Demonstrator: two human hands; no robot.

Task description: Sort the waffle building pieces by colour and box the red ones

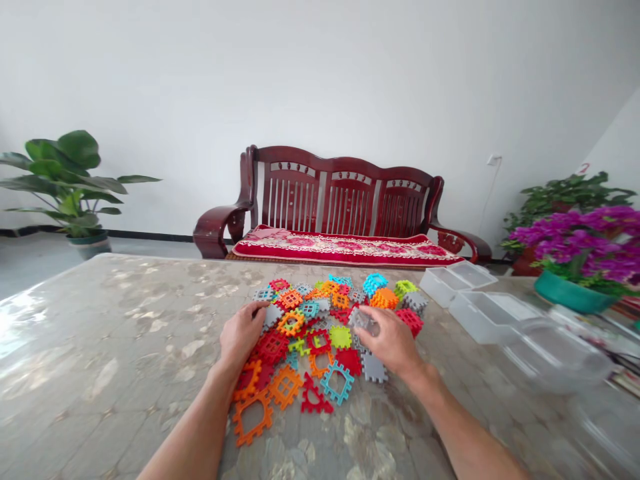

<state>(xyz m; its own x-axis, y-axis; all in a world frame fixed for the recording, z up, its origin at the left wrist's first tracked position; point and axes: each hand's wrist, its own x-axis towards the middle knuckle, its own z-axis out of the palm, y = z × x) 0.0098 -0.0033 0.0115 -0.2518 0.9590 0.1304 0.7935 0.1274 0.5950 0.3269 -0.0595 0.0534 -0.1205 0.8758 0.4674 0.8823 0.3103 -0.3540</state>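
Note:
Many toothed plastic building panels in red, orange, blue, green and grey lie heaped on the table in front of me. My left hand (243, 331) rests at the heap's left edge, its fingertips touching a grey panel (271, 316). On the right, my right hand (387, 337) has thumb and fingers closed around a grey panel (361, 321). Close to me lie an orange panel with a large opening (241, 427), a blue round-holed panel (325, 382) and a red triangular panel (315, 398). Stacked orange panels (384, 298) stand behind my right hand.
Clear plastic boxes (480, 313) stand on the table's right side, near purple flowers in a green pot (570, 293). Beyond the table (125, 347) is a dark wooden bench (345, 193) with a red cushion (345, 250). A potted plant (83, 193) stands at left.

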